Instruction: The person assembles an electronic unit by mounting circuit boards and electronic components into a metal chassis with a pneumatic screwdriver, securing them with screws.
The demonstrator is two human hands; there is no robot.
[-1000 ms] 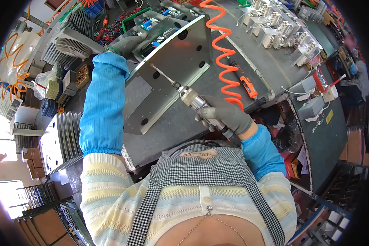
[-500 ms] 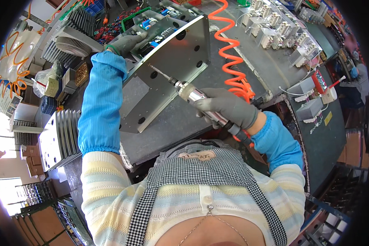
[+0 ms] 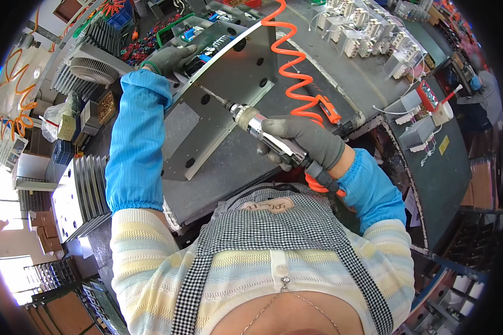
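Note:
My right hand, in a grey glove, is wrapped round a silver air screwdriver. The long bit points up and left, its tip at the face of a tilted metal chassis, close to the upper left edge. Whether the tip touches a screw is too small to tell. My left hand, also gloved, reaches over that edge to the inner side. Its fingers are closed there, and what they grip is hidden behind the panel. Blue and silver electrical parts sit inside the chassis beside it.
A coiled orange air hose hangs right of the chassis, near an orange-handled tool. White assemblies crowd the far right bench. On the left stand a round-grilled unit, stacked metal panels and a box of small brass-coloured parts.
The screwdriver in my right hand has moved left and up, bringing its tip nearer the chassis edge. My left hand stays at that edge. The whole view has shifted slightly.

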